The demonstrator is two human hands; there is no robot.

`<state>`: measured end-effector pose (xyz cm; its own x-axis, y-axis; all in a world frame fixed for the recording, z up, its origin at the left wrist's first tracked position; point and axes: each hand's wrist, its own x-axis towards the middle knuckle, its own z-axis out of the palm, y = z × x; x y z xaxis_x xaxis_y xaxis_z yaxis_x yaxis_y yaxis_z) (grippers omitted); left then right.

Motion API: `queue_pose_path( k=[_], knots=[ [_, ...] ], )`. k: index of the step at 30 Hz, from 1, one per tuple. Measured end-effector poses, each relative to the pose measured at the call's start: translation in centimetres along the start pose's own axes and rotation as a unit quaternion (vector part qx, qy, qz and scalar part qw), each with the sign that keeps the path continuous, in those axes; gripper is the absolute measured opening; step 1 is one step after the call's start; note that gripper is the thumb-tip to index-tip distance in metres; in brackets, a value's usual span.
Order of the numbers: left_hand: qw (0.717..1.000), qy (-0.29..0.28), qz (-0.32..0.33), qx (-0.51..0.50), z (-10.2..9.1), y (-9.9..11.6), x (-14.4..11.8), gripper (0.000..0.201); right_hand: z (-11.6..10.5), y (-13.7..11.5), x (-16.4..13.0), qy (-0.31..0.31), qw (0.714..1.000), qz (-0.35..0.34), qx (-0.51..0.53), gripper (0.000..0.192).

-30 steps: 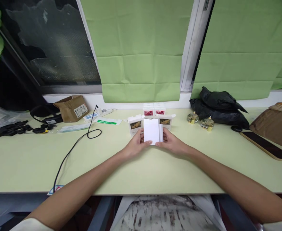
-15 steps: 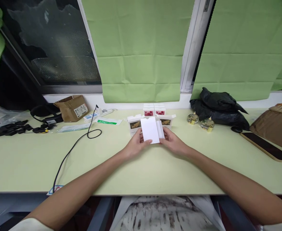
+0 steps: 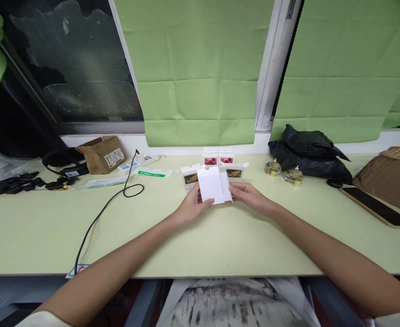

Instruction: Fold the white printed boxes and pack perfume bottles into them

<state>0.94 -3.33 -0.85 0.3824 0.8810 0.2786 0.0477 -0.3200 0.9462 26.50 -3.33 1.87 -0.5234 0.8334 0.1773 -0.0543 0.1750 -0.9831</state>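
Carefully, at frame centre, left hand (image 3: 190,206) pinches the white carton (image 3: 213,185) while right hand (image 3: 248,196) fingers, loosely curled, steady its flap.

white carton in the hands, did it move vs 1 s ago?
Yes. The white carton has risen and tipped left; it now covers more of the open box behind it on the table.

The white box (image 3: 212,185) at frame centre hides the left hand's (image 3: 190,209) fingers and parts of two open boxes (image 3: 189,176) behind it. Their printed labels are too small to read. The brown parcel (image 3: 389,179) is cut off by the right edge, and both arms by the lower edge. The bench (image 3: 200,245) runs past both side edges
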Motion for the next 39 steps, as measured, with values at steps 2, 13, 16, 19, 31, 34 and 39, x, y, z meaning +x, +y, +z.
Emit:
queue_pose_path(
  k=[2, 13, 16, 19, 31, 34, 39],
  knots=[
    [1.0, -0.014, 0.001, -0.003, 0.3, 0.3, -0.2, 0.066, 0.0, 0.3, 0.1, 0.016, 0.999, -0.011, -0.032, 0.045],
    [0.999, -0.033, 0.02, 0.015, 1.6, 1.9, -1.3, 0.06, 1.2, 0.8, 0.0, 0.079, 0.986, -0.071, -0.128, 0.038],
    [0.998, -0.021, 0.028, 0.054, 1.6, 2.0, -1.3, 0.059, 1.1, 0.3, -0.1, 0.068, 0.985, -0.085, -0.136, 0.041],
    [0.994, -0.016, 0.036, 0.101, 1.7, 2.6, -1.2, 0.057, 0.8, -0.5, -0.2, 0.065, 0.98, -0.101, -0.156, 0.043],
    [0.986, 0.033, 0.046, 0.155, 4.0, 1.6, 1.6, 0.086, -5.1, -2.8, 1.1, 0.428, 0.845, -0.299, -0.118, 0.04],
    [0.986, 0.05, 0.042, 0.154, 4.9, 0.2, 4.6, 0.096, -5.8, -2.3, 1.5, 0.441, 0.844, -0.29, -0.097, 0.041],
    [0.984, 0.073, 0.041, 0.16, 5.6, -0.6, 8.9, 0.102, -5.3, -2.1, 1.6, 0.413, 0.865, -0.276, -0.071, 0.045]
  ],
)
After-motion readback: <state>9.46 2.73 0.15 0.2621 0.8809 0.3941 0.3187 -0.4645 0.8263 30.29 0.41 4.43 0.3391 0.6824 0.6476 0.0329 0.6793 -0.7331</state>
